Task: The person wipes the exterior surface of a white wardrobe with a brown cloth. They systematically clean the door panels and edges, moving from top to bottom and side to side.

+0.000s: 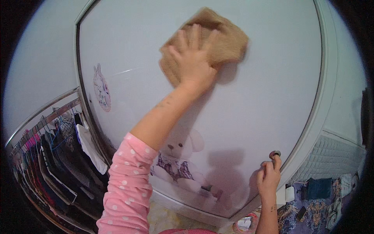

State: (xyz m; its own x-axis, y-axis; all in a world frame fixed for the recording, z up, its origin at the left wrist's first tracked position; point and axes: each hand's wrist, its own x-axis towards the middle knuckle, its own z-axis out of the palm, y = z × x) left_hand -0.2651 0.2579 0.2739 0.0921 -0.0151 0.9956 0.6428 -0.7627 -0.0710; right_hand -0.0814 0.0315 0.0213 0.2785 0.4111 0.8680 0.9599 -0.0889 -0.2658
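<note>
Before me is a smooth, pale door panel point(263, 96) with a teddy bear picture point(175, 163) low on it and an oval rabbit picture point(101, 87) at its left. High on the panel, my left hand point(194, 55), fingers spread, presses a folded brown cloth point(229, 41) flat against the surface; both are slightly blurred. My right hand point(268, 175) is at the lower right edge of the door, its fingers on a small round metal knob point(274, 154). The left forearm wears a pushed-up pink sleeve with white dots point(128, 187).
At the left, a metal rail point(43, 117) holds many clothes on hangers point(64, 158). A white frame point(324, 96) borders the panel. At the lower right are a quilted pale panel point(330, 158), patterned fabric point(317, 213) and a round pink-rimmed object point(245, 223).
</note>
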